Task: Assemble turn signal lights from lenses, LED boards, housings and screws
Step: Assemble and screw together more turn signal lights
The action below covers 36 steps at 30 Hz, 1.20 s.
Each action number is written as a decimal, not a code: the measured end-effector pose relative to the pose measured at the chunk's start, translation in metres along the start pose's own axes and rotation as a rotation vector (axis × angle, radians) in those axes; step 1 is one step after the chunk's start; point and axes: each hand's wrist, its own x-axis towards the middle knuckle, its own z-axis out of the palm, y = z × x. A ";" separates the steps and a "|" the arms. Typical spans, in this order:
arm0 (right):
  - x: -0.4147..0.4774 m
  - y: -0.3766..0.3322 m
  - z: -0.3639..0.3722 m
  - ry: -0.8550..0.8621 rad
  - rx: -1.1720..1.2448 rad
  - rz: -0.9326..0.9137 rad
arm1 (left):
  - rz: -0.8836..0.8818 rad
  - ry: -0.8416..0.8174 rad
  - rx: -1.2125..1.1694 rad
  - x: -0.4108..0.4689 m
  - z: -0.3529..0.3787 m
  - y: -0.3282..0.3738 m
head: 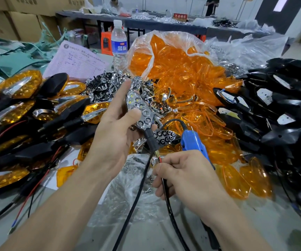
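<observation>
Bench crowded: left hand fingers grasp lit LED board; right hand fingers pinch wire; tugging could break contact.

Chrome LED reflector unit, black stem, upper LEDs lit, upright. Amber lenses, bagged behind. Black housings, heaped right.

Left hand holds chrome LED unit upright, three LEDs lit; right hand pinches its lead wires, blue corded tool alongside.

L hand & R hand bare; forearms bare too.
</observation>
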 end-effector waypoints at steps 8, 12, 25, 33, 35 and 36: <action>-0.001 -0.003 0.005 0.050 -0.020 0.009 | 0.044 -0.153 0.155 -0.001 -0.007 0.004; -0.002 -0.005 0.007 0.081 0.000 0.027 | 0.022 -0.202 0.147 0.000 -0.009 0.006; -0.005 -0.006 0.010 0.159 -0.089 0.008 | -0.019 -0.179 0.106 0.002 -0.011 0.004; -0.001 0.003 0.014 0.256 -0.296 -0.110 | 0.023 -0.191 0.203 0.003 -0.013 0.005; 0.000 0.004 0.013 0.273 -0.329 -0.135 | 0.014 -0.198 0.171 0.003 -0.015 0.005; -0.001 0.004 0.012 0.281 -0.341 -0.142 | 0.010 -0.200 0.162 0.003 -0.015 0.005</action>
